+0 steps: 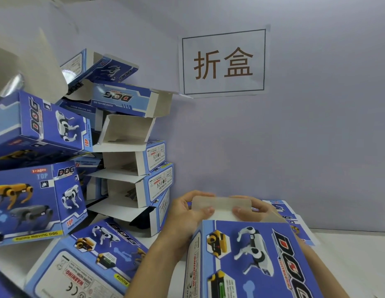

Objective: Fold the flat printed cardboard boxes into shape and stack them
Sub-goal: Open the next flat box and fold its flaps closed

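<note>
Where the wall meets the white table [348, 265], heaped at far left: a leaning pile of folded boxes [131, 147], blue, printed with robot dogs and the word DOG, several open-ended toward the camera with pale insides showing; one big box [36, 201] at the left edge, front panel with a yellow dog and a grey dog; another box [84, 259] lying flat at the foot of the pile, warning label up; a pale cardboard flap [30, 65] blurred across the top left corner.

Further right, low in the middle: left hand [187, 214], fingers curled round the far end of a blue box [247, 261], thumb pressing on its pale end flap [221, 206]; box tilted toward the camera, printed side up, already opened into shape, held above the table between both forearms; flap bent over the box's open far end.

Just beside, right hand [252, 211], likewise gripping the same box end, thumb on the flap close to the left thumb, fingers wrapped behind.

Above the hands, taped to the pale wall: a white paper sign [224, 62], black border, two brown characters.

Behind the right hand, lying on the table against the wall: flat unfolded boxes [295, 220], partly hidden by the held box.
</note>
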Demonstrator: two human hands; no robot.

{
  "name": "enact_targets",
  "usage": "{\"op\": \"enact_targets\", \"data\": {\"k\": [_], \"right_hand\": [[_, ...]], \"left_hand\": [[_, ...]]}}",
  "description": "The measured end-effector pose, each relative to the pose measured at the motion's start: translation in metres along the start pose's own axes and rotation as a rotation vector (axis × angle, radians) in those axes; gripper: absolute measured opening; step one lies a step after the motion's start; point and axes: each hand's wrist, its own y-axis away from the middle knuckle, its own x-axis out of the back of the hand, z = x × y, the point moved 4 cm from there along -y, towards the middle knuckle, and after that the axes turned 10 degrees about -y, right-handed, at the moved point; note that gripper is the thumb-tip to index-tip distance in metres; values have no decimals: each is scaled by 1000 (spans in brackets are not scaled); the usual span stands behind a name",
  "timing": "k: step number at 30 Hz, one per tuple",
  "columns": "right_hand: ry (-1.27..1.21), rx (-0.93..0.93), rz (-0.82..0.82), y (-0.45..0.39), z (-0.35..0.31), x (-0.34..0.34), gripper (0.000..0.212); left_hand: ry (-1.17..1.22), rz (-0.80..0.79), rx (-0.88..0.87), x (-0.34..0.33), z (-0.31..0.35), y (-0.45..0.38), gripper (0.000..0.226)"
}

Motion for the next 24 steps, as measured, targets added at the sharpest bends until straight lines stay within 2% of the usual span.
{"op": "enact_targets", "data": {"k": [4, 7, 10, 12, 14, 15, 17, 19, 21, 22, 24], "right_hand": [[52, 1, 20, -4, 2, 2, 16], [14, -66, 12, 0, -5, -5, 33], [-125, -105, -70, 20, -14, -9, 42], [-111, -163, -127, 21, -18, -11, 46], [-285, -287, -161, 23, -27, -15, 61], [-351, -289, -244, 27, -31, -17, 65], [-274, -268, -314, 28, -34, -17, 59], [-136, -237, -280, 26, -36, -16, 59], [-175, -217, -226, 22, -38, -13, 47], [-207, -158, -163, 21, -41, -10, 37], [-236, 32, 3, 19, -50, 0, 36]], "left_hand": [[-9, 33, 16, -1, -3, -1, 17], [23, 49, 9, 1, 0, -2, 17], [41, 109, 4, 10, 3, -3, 24], [95, 186, 5, 19, 4, -6, 23], [121, 266, 8, 28, 3, -7, 17], [140, 309, 7, 32, 2, -8, 17], [173, 383, -4, 38, 0, -9, 13], [182, 455, -29, 41, 2, -8, 10], [215, 517, -53, 42, 4, -7, 16], [247, 524, -67, 41, 6, -7, 17], [304, 474, -93, 36, 12, -8, 17]]}}
